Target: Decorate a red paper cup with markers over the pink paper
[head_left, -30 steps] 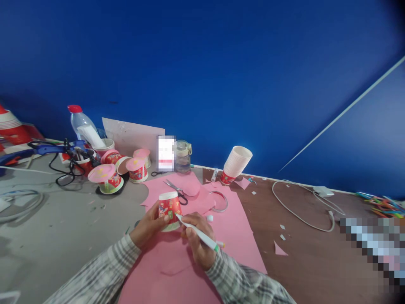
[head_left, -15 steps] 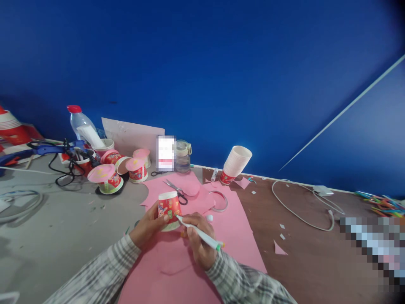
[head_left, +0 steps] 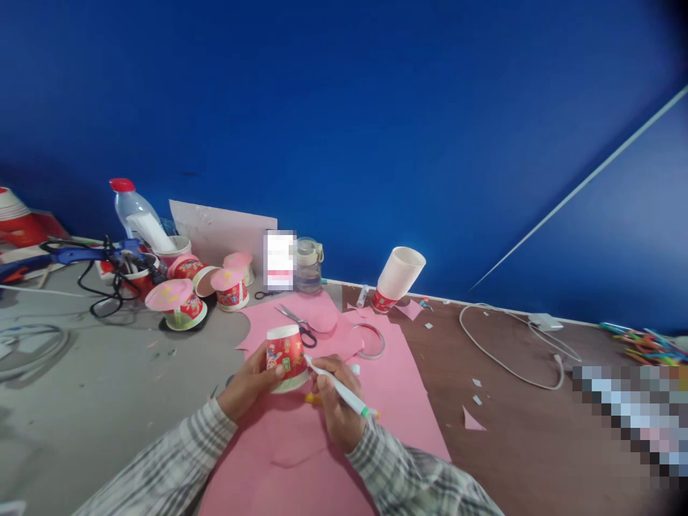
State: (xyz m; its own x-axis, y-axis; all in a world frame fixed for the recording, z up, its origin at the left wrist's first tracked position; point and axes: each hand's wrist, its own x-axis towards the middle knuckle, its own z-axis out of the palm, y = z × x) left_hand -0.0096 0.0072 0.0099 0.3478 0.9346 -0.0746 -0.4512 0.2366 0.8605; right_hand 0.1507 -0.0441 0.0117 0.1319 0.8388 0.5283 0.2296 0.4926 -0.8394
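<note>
A red printed paper cup [head_left: 293, 351] is upside down over the pink paper [head_left: 398, 423], its pale rim facing down. My left hand [head_left: 252, 383] grips it from the left, thumb across the front. In my right hand [head_left: 341, 405] is a white marker [head_left: 344, 393] with a green end, its tip at the cup's right side. Partly under my right hand lies a yellow marker [head_left: 312, 399]. Just behind the cup, scissors [head_left: 298, 324] rest on the paper, and a roll of tape [head_left: 370, 341] lies to their right.
Cups with pink paper discs [head_left: 169, 295] stand at the left, near a tangle of black cable [head_left: 102, 287]. A leaning stack of paper cups [head_left: 400, 276] and a water bottle [head_left: 309, 266] are at the back. A white cable [head_left: 510, 380] and paper scraps [head_left: 473, 419] lie right.
The marker's tip has shifted slightly up and to the right along the cup's side. More of the yellow marker shows. My left hand still holds the cup.
</note>
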